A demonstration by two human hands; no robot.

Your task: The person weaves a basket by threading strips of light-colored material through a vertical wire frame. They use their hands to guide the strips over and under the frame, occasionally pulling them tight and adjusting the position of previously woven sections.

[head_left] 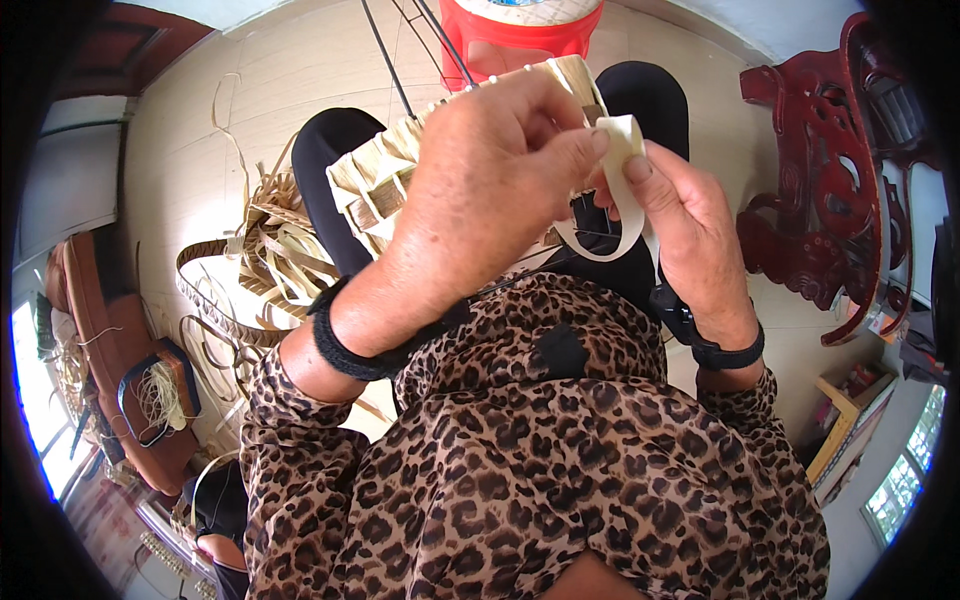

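Note:
A pale flat weaving strip is folded over at its top and hangs down in a loop between my hands. My right hand pinches it, thumb pressed on its face. My left hand is closed at the strip's left edge, its thumb against the fold and its other fingers partly hidden. Beneath and behind my left hand, a woven strip piece on a black wire frame rests across my knees. My left hand and wrist hide its middle.
Loose strips lie heaped on the floor at the left. A red bucket stands beyond my knees. Carved dark red wooden furniture is at the right. A brown bench at the left has a blue-rimmed tray of fibres.

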